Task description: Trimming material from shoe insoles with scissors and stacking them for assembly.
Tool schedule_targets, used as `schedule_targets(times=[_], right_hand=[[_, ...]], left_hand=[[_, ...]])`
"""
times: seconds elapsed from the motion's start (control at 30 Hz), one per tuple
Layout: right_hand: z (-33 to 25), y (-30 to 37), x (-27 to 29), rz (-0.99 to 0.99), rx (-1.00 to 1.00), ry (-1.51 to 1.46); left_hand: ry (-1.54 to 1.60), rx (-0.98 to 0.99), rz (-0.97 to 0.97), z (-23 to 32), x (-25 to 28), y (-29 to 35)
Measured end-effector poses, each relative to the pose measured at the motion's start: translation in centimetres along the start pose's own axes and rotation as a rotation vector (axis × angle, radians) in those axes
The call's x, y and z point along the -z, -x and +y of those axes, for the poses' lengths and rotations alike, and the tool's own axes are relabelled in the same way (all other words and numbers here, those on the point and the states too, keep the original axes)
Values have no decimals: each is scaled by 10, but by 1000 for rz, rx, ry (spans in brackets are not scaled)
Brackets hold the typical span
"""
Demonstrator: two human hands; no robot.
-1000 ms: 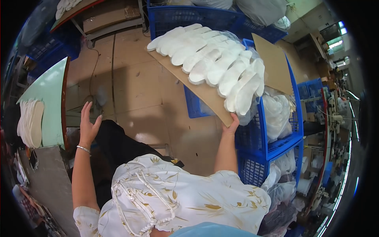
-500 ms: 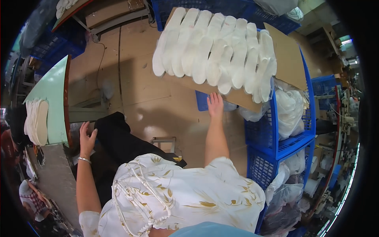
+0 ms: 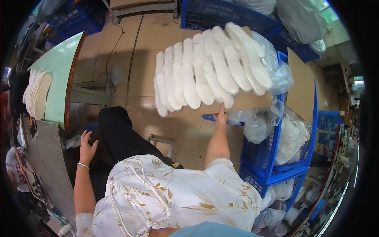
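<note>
The white insoles (image 3: 191, 87) lie in overlapping rows upon the cardboard sheet (image 3: 254, 101). Your right hand (image 3: 221, 115) grips its near edge; your left hand (image 3: 87, 147) is open, fingers bent, near the grey table (image 3: 45, 156).

Insoles (image 3: 202, 87) on cardboard (image 3: 249, 102), crate (image 3: 289, 173) right

Floor (image 3: 144, 85): tan, smooth, crossed by dark straight seam (image 3: 134, 59); thin cable (image 3: 113, 49) near it.
Left table (image 3: 61, 75): pale green top, red-brown edge; grey worktop (image 3: 47, 158) just beside.
Stool frame (image 3: 164, 140): low, pale metal.
Far bench (image 3: 146, 8): metal-legged, top edge of view.
Light strip (image 3: 339, 207): long, white, bent along right rim.
Bright panel (image 3: 358, 82): far right, window or lamp unclear.
</note>
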State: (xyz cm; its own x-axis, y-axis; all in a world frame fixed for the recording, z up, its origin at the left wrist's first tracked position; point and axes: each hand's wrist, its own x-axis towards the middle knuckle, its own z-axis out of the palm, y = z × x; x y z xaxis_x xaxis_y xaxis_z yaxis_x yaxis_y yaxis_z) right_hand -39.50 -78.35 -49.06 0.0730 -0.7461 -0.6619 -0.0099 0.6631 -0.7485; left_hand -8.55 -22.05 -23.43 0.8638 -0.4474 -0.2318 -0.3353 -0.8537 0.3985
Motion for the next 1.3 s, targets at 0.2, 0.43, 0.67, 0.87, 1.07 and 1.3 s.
schedule_targets(times=[0.2, 0.43, 0.67, 0.87, 1.07, 1.3], right_hand=[[-42, 6, 6, -241, 126, -54], [-72, 24, 17, -302, 160, -354], [-104, 18, 73, -319, 333, -421], [-112, 48, 81, -427, 288, -503], [-131, 66, 95, -213, 307, -255], [-147, 92, 82, -114, 183, -11]], left_hand=[[405, 234, -67, -13, -21, -20], [240, -142, 177, 47, -43, -42], [641, 191, -87, 130, -119, -70], [1308, 640, -687, 203, -169, -50], [1654, 519, -274, 261, -147, -35], [1852, 471, -115, 261, -111, -45]])
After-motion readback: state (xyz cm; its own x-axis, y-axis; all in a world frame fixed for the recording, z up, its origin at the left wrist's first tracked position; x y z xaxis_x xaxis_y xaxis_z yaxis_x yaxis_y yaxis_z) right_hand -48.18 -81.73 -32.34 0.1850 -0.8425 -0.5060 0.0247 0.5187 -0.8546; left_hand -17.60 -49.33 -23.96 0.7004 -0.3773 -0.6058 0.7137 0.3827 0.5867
